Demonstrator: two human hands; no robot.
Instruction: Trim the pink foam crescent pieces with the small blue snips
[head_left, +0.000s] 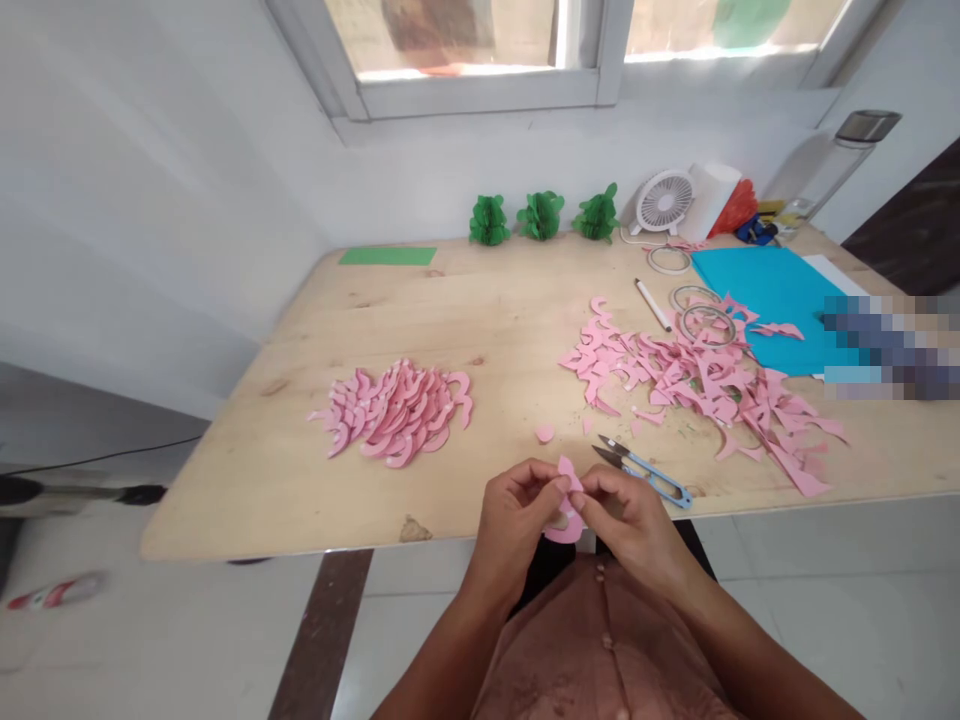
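Between my fingertips, at the table's front edge, is a curved pink paper piece (568,528). My left hand (517,510) pinches it from the left, thumb and fingers closed. From the right my right hand (626,505) pinches the same piece, the two thumbs nearly touching. Part of the paper is hidden behind the fingers. Just beyond my right hand lie blue-handled thread snips (651,474), blades pointing left. A small round pink scrap (544,433) rests ahead of my hands. To the left sits a heap of curved pink paper cutouts (405,410), some with whitish spots.
Pink offcuts (697,380) spread over the right side, with tape rolls (709,326) and a white pen (652,305) near them. Blue sheets (772,300) lie farther right. Along the wall stand green paper shapes (540,215) and a small fan (664,202); a green strip (387,256) lies back left.
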